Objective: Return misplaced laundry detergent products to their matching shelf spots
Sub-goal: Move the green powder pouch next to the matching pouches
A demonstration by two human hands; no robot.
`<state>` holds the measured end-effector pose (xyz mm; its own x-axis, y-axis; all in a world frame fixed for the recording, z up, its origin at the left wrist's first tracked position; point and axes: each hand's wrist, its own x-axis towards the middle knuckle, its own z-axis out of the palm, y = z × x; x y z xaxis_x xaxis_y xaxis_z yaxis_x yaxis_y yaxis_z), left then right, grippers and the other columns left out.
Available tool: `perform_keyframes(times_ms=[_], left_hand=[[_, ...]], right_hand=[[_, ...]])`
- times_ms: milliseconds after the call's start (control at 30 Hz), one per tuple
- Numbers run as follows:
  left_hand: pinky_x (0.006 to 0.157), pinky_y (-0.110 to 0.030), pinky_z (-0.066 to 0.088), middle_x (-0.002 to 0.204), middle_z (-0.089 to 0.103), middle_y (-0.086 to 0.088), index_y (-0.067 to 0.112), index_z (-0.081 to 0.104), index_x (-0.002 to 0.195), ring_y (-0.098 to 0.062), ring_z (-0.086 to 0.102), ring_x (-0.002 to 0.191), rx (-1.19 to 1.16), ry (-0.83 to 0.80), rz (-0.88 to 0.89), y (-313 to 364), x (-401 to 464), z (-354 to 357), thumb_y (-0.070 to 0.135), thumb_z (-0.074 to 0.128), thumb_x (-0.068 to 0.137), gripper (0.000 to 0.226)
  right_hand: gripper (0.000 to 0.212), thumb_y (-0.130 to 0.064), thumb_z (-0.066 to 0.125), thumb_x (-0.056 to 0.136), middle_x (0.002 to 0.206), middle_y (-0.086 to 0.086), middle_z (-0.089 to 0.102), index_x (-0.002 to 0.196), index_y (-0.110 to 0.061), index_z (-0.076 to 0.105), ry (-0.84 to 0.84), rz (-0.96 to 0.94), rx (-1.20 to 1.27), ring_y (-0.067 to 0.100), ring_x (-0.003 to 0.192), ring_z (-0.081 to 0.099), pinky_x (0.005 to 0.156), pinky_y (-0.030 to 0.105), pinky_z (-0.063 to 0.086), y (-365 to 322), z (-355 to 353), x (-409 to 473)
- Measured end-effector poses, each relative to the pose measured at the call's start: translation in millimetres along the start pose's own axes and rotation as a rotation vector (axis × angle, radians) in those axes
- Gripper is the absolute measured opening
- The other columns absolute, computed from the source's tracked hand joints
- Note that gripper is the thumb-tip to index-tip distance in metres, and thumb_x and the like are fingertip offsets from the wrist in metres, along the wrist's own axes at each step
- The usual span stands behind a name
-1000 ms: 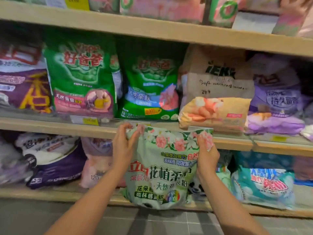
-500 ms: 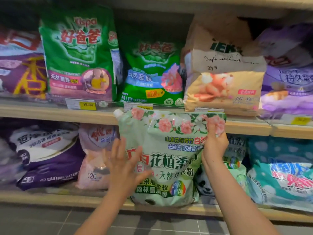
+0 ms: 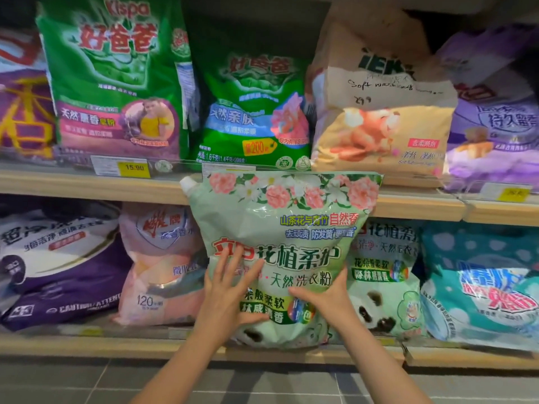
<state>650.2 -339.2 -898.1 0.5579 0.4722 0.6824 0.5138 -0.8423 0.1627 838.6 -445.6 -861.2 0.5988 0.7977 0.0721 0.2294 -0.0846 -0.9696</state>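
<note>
With both my left hand [image 3: 230,290] and right hand [image 3: 326,298] pressed flat, fingers spread, against the green pouch [image 3: 280,228] standing on the lower shelf [image 3: 87,345] beside its twin [image 3: 385,275], only letting go looks left.

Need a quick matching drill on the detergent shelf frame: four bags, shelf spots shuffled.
Bags:
1. pale green floral bag
2. tan bear bag
3. pink bag
4. teal bag

Spots:
A. lower shelf, far right
B. upper shelf, right of the green bags
C. lower shelf, under both hands
D. lower shelf, left of the floral bag

Pairs: 1-C, 2-B, 3-D, 4-A
</note>
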Motion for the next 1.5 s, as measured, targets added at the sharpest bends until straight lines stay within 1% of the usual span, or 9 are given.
perform_keyframes(times_ms=[167,433,633,767,867,1000,1100,1333,1500], left_hand=[[0.112,-0.047,0.021,0.157,0.014,-0.002,0.047,0.007,0.142,-0.01,0.013,0.141,-0.547,0.24,-0.594,-6,-26,8,0.046,0.075,0.06,0.106],[0.099,-0.023,0.029,0.126,0.023,0.045,0.058,-0.014,0.135,0.003,0.033,0.125,-0.667,0.061,-0.511,-9,-21,35,0.031,0.068,0.081,0.102],[0.084,-0.023,0.038,0.135,0.048,0.014,0.053,-0.007,0.14,-0.002,0.049,0.109,-0.605,-0.003,-0.551,-24,2,52,0.055,0.058,0.079,0.09],[0.043,-0.023,0.034,0.046,0.041,0.006,0.035,0.028,0.125,-0.003,0.042,0.037,-0.52,-0.082,-0.552,-38,21,72,0.041,0.06,0.087,0.05],[0.05,-0.032,0.038,0.053,0.048,0.002,0.034,0.031,0.107,-0.011,0.048,0.047,-0.511,-0.053,-0.601,-44,24,84,0.044,0.06,0.085,0.038],[0.073,-0.013,0.045,0.106,0.059,0.021,0.031,0.017,0.141,0.015,0.054,0.09,-0.616,-0.008,-0.631,-44,9,86,0.038,0.068,0.081,0.079],[0.1,-0.028,0.034,0.136,0.038,0.014,0.024,0.012,0.147,-0.009,0.037,0.127,-0.696,-0.088,-0.739,-50,8,82,0.037,0.073,0.077,0.094],[0.108,-0.037,0.035,0.149,0.031,0.007,0.03,0.007,0.149,-0.02,0.032,0.136,-0.883,-0.201,-0.863,-46,4,80,0.031,0.075,0.076,0.1],[0.071,0.002,0.036,0.129,0.036,0.033,0.043,0.023,0.14,0.019,0.035,0.114,-0.913,-0.052,-0.778,-43,3,87,0.014,0.077,0.074,0.09]], right_hand=[[0.057,-0.026,0.086,0.059,0.117,0.0,0.063,0.105,-0.032,0.052,-0.054,0.076,0.076,0.01,0.097,0.059,0.093,0.03,0.041,20,13,17],[0.08,-0.033,0.089,0.052,0.104,-0.023,0.053,0.11,-0.046,0.036,-0.249,0.054,-0.023,-0.014,0.078,0.06,0.057,0.003,0.044,48,6,7],[0.118,-0.038,0.086,0.055,0.153,-0.002,0.026,0.147,-0.022,0.014,-0.177,0.06,-0.006,0.017,0.132,0.035,0.107,0.037,0.034,47,12,40],[0.107,-0.035,0.082,0.064,0.154,0.001,0.025,0.147,-0.021,0.017,-0.164,0.037,-0.05,0.023,0.137,0.03,0.107,0.038,0.03,50,17,70],[0.099,-0.031,0.08,0.069,0.153,0.001,0.026,0.146,-0.022,0.019,-0.177,0.033,-0.059,0.02,0.136,0.03,0.097,0.03,0.031,58,22,79],[0.1,-0.029,0.08,0.069,0.152,-0.001,0.027,0.146,-0.031,0.016,-0.196,0.06,-0.045,0.02,0.132,0.033,0.092,0.03,0.035,66,21,81],[0.102,-0.03,0.081,0.067,0.148,0.0,0.035,0.146,-0.032,0.015,-0.235,0.15,-0.041,0.024,0.131,0.04,0.104,0.041,0.039,63,21,81],[0.059,-0.028,0.067,0.08,0.125,-0.012,0.058,0.133,-0.036,0.043,-0.299,0.134,-0.099,0.012,0.107,0.057,0.098,0.042,0.045,60,22,70],[0.038,-0.022,0.064,0.084,0.111,-0.022,0.061,0.114,-0.044,0.054,-0.254,0.005,-0.035,-0.007,0.091,0.06,0.069,0.016,0.048,68,21,63]])
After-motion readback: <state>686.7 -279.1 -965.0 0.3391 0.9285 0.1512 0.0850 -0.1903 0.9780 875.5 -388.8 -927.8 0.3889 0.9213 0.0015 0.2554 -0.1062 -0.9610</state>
